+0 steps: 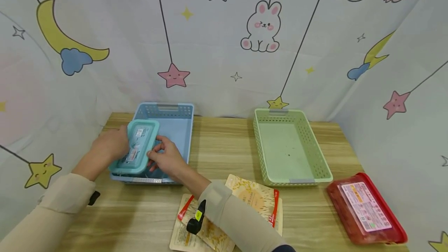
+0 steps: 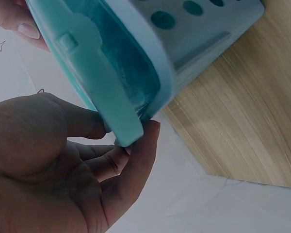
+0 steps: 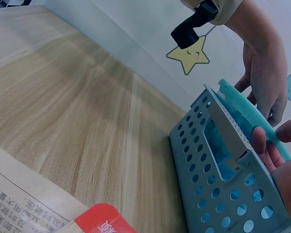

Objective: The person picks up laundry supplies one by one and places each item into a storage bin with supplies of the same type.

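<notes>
A clear food container with a teal lid (image 1: pixel 142 137) sits tilted over the left side of the blue basket (image 1: pixel 175 127). My left hand (image 1: pixel 111 143) pinches the lid's left edge between thumb and fingers, as the left wrist view shows at the teal rim (image 2: pixel 111 107). On the opposite edge, my right hand (image 1: pixel 168 158) pinches the rim with its thumb and fingers. In the right wrist view the container (image 3: pixel 250 109) leans at the basket's top edge, and its lower part is hidden inside the basket (image 3: pixel 208 170).
A green basket (image 1: pixel 290 151) stands at the back right. Gold and cream packets (image 1: pixel 257 195) with red corners lie under the right forearm. A red-lidded box (image 1: pixel 365 209) with a white label is at the right. A printed curtain (image 1: pixel 217 30) hangs behind the wooden table (image 1: pixel 224 143).
</notes>
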### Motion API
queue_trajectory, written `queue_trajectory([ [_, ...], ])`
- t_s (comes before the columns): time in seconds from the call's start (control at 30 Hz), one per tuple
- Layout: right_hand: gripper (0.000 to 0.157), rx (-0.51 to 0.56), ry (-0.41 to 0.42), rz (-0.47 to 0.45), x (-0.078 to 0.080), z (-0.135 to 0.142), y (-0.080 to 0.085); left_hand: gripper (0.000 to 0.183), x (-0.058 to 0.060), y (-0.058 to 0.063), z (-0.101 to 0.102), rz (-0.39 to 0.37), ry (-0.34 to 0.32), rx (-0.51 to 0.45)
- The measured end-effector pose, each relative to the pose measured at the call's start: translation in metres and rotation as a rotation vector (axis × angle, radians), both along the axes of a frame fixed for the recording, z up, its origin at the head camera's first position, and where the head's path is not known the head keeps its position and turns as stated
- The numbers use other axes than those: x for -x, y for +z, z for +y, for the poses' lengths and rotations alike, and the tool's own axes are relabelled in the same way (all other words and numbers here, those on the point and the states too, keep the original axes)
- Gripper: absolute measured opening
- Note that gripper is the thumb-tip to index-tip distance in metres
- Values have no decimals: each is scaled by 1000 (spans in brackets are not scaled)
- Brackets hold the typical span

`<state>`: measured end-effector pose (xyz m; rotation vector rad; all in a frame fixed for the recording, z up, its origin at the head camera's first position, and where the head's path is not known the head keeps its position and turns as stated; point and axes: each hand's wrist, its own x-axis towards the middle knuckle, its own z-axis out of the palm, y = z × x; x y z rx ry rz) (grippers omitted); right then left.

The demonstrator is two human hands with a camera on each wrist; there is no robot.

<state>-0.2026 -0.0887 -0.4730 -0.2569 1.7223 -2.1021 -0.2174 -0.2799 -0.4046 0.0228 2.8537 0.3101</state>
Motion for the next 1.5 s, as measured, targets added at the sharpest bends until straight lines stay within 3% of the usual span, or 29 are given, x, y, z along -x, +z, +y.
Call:
queue_trajectory([
  [0.37,63,-17,-4,30,-2,2,2,57,-2,4,2,-2,2,-6],
  [0.53,66,-77,-10,64,-4,3,3,54,-3,6,2,14,-1,-23],
  [0.7,67,-154,-19,137,-6,3,5,54,-4,6,-1,11,29,-56],
  [0.97,64,-304,-106,311,-11,5,0,63,-6,0,-8,0,48,-59],
  [1.17,58,-380,-180,460,-13,7,1,80,-5,-6,-5,122,15,-85],
  [1.3,64,-518,-115,572,-16,12,7,100,-2,-9,0,271,-65,-129],
  [1.5,92,-794,-27,734,-17,24,20,103,1,-8,8,424,-184,-121],
])
